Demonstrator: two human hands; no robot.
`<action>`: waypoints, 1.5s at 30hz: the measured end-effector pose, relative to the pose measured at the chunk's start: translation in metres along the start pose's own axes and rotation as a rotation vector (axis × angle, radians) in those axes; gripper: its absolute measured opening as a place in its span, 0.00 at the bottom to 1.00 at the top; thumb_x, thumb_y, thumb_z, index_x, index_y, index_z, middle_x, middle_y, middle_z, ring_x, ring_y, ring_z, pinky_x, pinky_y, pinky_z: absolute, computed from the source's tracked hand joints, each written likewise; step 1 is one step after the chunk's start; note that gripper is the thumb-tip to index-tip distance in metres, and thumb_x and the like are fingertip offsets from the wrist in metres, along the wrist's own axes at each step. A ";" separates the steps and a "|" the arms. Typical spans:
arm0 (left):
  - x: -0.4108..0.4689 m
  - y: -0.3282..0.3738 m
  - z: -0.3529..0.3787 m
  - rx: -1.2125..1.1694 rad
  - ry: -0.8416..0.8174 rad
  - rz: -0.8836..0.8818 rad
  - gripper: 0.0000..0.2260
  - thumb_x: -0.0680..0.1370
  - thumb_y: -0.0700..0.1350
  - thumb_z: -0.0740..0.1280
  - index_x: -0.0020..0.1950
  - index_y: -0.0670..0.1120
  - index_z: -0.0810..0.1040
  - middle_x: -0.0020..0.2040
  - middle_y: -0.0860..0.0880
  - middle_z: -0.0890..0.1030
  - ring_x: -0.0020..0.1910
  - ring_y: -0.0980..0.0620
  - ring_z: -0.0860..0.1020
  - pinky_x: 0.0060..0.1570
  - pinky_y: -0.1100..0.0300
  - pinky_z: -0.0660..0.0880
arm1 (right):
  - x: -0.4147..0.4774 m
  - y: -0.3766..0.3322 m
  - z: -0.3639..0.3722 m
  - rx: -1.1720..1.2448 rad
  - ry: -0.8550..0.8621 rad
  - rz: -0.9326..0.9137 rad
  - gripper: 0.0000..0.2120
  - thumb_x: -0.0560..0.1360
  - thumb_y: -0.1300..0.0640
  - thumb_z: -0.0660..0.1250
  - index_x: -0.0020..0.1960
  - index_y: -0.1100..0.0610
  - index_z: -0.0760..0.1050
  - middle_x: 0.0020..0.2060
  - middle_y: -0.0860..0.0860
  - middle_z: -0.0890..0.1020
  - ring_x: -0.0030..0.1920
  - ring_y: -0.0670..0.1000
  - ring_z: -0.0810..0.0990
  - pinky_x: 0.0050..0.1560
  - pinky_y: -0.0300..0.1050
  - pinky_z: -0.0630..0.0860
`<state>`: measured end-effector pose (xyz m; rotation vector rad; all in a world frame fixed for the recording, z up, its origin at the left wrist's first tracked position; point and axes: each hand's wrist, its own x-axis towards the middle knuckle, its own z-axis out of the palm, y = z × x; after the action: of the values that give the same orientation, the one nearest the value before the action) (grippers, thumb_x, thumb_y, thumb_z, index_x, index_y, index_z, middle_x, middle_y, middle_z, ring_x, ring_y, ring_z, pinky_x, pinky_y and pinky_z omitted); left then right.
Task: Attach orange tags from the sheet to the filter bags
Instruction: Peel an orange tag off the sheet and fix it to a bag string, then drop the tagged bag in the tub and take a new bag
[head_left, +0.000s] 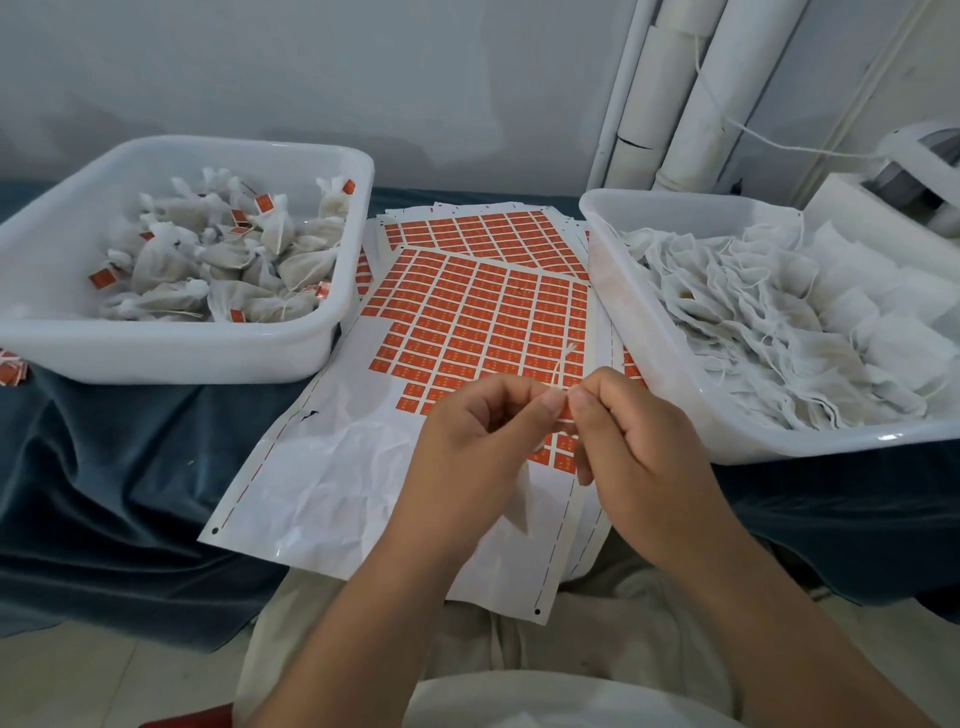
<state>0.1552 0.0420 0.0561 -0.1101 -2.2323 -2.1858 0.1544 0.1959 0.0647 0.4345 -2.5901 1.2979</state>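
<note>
Blue cloth (119, 467) lies under your sheet (467, 332). Your left hand (467, 447) and right hand (639, 441) meet fingertip to fingertip, pinching one orange tag (565, 411) and its string (561, 364). Tag print is unreadable.

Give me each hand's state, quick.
Left hand: pinched shut on the orange tag and string.
Right hand: pinched shut on the same tag.

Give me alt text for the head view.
Left hand and right hand pinch an orange tag onto a string above the tag sheet, between a tub of tagged bags and a tub of untagged bags.
</note>
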 end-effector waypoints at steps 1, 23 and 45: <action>0.000 0.000 0.000 -0.008 -0.014 -0.018 0.08 0.82 0.52 0.69 0.46 0.55 0.85 0.43 0.54 0.86 0.47 0.53 0.84 0.44 0.70 0.79 | 0.001 0.001 0.000 0.001 -0.004 0.005 0.16 0.85 0.47 0.56 0.42 0.52 0.72 0.31 0.50 0.77 0.31 0.50 0.76 0.34 0.46 0.76; 0.035 0.041 -0.068 -0.029 0.333 0.004 0.03 0.79 0.52 0.74 0.47 0.55 0.87 0.44 0.55 0.87 0.43 0.56 0.86 0.42 0.58 0.83 | 0.004 0.010 -0.012 0.166 -0.095 0.057 0.17 0.80 0.38 0.52 0.57 0.32 0.79 0.32 0.53 0.80 0.32 0.53 0.79 0.35 0.41 0.77; 0.085 0.062 -0.149 0.876 0.329 0.344 0.06 0.81 0.60 0.67 0.54 0.63 0.83 0.46 0.71 0.82 0.48 0.68 0.80 0.43 0.70 0.72 | 0.012 0.011 -0.037 -0.076 -0.059 -0.028 0.17 0.77 0.36 0.60 0.47 0.44 0.82 0.39 0.31 0.83 0.38 0.35 0.83 0.42 0.26 0.75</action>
<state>0.0686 -0.1025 0.1267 -0.0959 -2.4882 -0.8670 0.1418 0.2301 0.0825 0.5002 -2.6618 1.1905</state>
